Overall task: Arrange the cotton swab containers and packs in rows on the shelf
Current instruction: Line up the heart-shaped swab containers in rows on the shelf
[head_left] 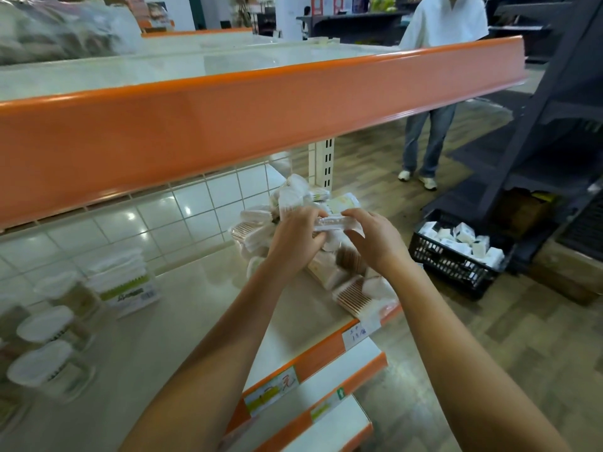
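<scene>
Both hands reach to the right end of the shelf (182,308), where a loose heap of cotton swab packs (326,256) lies; the packs overlap too much to count. The left hand (295,238) and the right hand (375,239) together hold one flat clear pack (332,222) just above the heap, each with fingers curled round an end of it.

At the left end of the same shelf stand three round tubs (45,363) with white lids, one behind another near the front edge, blurred. Behind them sits one rectangular box (125,285) of swabs with a green label, near the white tiled back wall.

An orange-edged upper shelf (261,106) crosses above. On the floor to the right stands one black crate (456,256) filled with small white packets. One other person (434,86) in a white top and jeans stands beyond the shelf.
</scene>
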{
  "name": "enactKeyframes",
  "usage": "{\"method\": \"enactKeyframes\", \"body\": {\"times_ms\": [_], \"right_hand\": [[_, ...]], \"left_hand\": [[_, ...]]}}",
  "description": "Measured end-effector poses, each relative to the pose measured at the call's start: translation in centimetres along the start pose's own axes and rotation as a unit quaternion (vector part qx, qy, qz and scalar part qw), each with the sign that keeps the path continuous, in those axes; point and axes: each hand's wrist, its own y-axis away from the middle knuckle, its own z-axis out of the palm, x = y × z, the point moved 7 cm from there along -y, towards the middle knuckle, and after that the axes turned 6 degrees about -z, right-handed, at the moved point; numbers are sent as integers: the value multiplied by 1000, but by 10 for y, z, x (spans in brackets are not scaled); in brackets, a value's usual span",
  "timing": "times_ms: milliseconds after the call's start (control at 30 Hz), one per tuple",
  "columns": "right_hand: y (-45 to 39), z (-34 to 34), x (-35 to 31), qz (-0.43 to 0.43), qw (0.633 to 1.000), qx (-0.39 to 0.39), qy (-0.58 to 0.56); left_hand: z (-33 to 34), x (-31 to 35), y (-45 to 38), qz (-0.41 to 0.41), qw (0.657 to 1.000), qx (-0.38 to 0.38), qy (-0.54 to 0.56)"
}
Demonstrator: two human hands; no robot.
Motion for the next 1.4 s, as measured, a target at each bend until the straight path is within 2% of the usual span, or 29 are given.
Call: {"method": "enactKeyframes", "body": {"times_ms": [200,333,433,533,667,800,933,1033,1133,1333,1400], "right_hand": [[12,-12,-2,-9,999,29,-21],[24,-18,2,-25,993,59,-98],[31,-17,6,41,972,20,-230],[37,-10,3,89,929,-37,-358],[44,-1,-3,101,907,-76,-401],[47,5,-8,116,885,-85,-444],[45,11,-14,99,897,-98,-419],[42,21,-22,71,919,-115,-369],[39,38,-35,46,924,-140,-354],[33,83,-74,-16,938,-197,-287],[35,96,-86,-28,931,-212,-297]], "left_hand": [[-10,11,0,7,1000,-2,9],[-21,19,5,10,998,-23,64],[-28,17,9,-43,984,-68,159],[-31,13,13,-89,959,-93,253],[-33,8,17,-136,924,-93,345],[-34,3,21,-151,916,-98,359],[-42,-7,25,-159,929,-139,304],[-59,-16,27,-151,952,-156,215],[-77,-24,32,-134,969,-173,119],[-102,-51,59,-144,969,-201,-19],[-108,-64,68,-154,964,-208,-54]]}}
